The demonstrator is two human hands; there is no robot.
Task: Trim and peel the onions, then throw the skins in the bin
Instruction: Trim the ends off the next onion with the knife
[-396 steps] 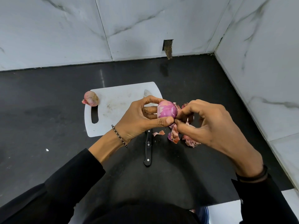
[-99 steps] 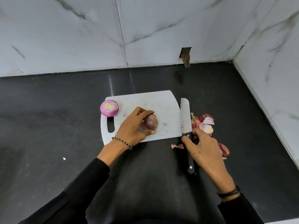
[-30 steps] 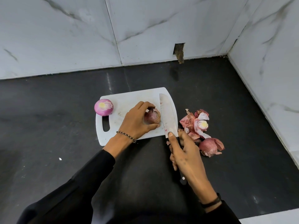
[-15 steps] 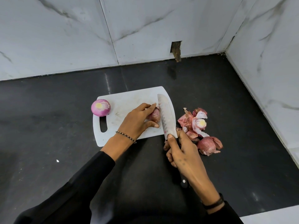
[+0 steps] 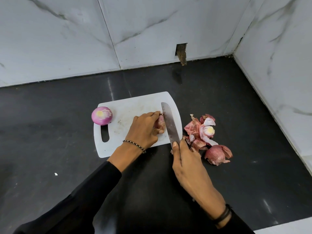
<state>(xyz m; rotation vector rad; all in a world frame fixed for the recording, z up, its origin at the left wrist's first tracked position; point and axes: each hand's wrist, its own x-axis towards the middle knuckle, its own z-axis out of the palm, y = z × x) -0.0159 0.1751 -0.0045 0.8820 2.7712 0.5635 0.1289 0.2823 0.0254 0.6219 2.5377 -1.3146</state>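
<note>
An unpeeled red onion lies on the white cutting board, mostly covered by my left hand, which holds it down. My right hand grips the knife, index finger along the blade's spine. The blade stands against the onion's right end. A peeled purple onion sits at the board's left edge, above the handle slot. A heap of onion skins and trimmed ends lies on the black counter to the right of the board.
The black counter meets marble walls at the back and on the right. A small rectangular hole is cut in the back wall. A white speck lies on the counter at the left. No bin is in view.
The knife blade has moved left and down against the onion's right end. My left hand has closed further over the onion. The view has shifted a little.
</note>
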